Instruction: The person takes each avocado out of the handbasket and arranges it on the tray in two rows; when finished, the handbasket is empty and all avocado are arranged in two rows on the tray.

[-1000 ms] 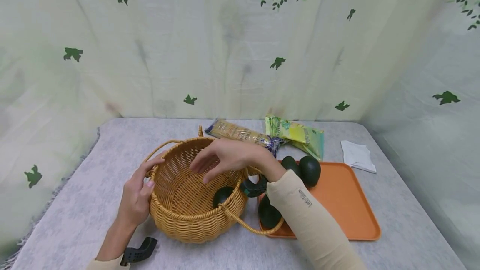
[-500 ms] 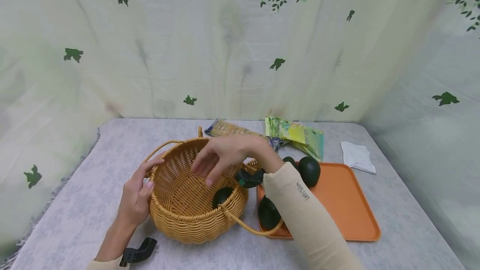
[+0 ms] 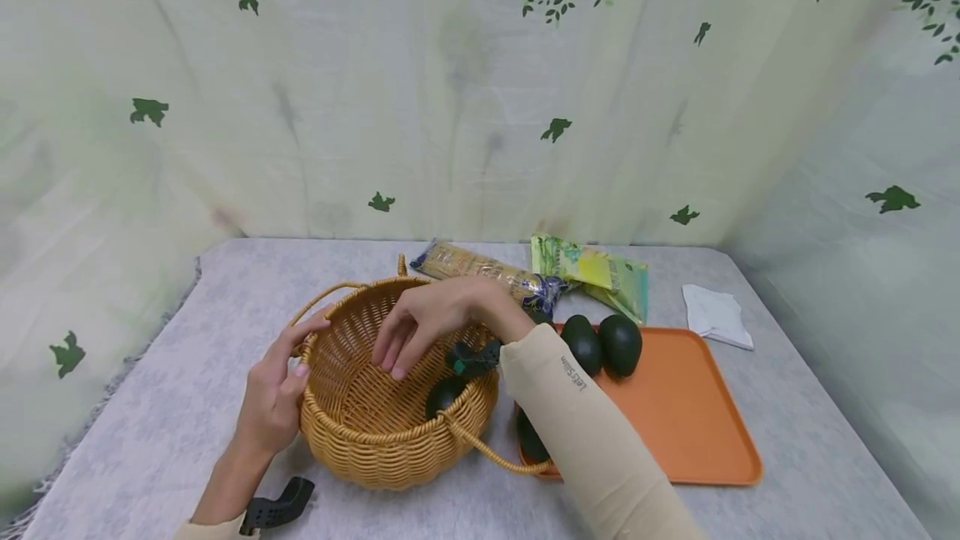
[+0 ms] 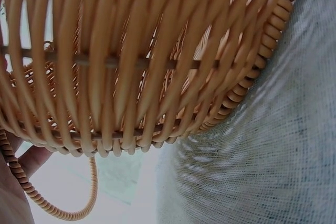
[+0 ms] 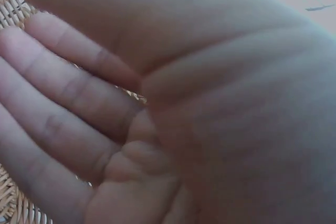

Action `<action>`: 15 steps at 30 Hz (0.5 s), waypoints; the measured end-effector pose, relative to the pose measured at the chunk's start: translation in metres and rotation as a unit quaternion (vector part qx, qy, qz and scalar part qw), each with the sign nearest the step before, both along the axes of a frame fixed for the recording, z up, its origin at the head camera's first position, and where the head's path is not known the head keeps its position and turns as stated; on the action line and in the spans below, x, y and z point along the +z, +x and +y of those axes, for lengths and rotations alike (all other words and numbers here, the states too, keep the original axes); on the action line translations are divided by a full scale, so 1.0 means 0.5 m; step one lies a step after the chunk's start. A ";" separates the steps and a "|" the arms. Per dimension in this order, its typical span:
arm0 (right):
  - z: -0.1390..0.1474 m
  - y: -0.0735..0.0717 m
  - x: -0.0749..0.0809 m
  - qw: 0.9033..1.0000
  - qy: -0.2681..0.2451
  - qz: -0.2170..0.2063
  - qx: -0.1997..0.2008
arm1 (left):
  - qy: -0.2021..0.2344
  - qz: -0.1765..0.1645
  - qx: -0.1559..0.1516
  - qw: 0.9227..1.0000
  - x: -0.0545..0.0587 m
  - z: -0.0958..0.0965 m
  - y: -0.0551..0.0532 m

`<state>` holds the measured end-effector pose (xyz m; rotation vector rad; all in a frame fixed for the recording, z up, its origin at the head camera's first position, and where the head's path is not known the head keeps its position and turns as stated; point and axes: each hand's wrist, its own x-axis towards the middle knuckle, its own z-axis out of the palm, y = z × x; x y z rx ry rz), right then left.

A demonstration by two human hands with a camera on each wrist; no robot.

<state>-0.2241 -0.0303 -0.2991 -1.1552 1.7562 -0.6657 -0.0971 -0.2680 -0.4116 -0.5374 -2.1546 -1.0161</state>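
Note:
A round wicker basket (image 3: pixel 375 440) with two handles stands on the cloth, one dark green avocado (image 3: pixel 444 397) inside it at the right wall. My left hand (image 3: pixel 273 398) grips the basket's left rim, thumb outside and fingers over the edge. Inside the basket opening hovers my right hand (image 3: pixel 431 319), its fingers loosely bent downward. The right wrist view shows the palm of that hand (image 5: pixel 79 114) with nothing in it. Only woven cane (image 4: pixel 131 66) and a handle fill most of the left wrist view.
Right of the basket is an orange tray (image 3: pixel 697 415) with several avocados (image 3: pixel 620 345), partly covered by my right sleeve. Behind lie a noodle-like packet (image 3: pixel 480 263) and green-yellow packets (image 3: pixel 592 269). A white folded tissue (image 3: pixel 716 315) lies far right.
My right hand has shifted slightly left and lower into the basket, its sleeve uncovering more of the avocados at the tray's back. The left hand and the basket stay in place.

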 end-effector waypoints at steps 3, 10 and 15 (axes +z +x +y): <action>-0.010 -0.006 -0.002 0.999 0.023 0.011 0.023 | 0.000 0.000 0.000 1.000 0.002 0.000 -0.001; -0.027 -0.012 -0.004 0.995 0.092 -0.024 0.022 | 0.003 0.000 0.000 1.000 -0.001 -0.001 -0.001; -0.034 -0.014 -0.017 0.992 0.117 -0.016 0.048 | 0.003 -0.004 0.001 1.000 -0.004 0.000 -0.002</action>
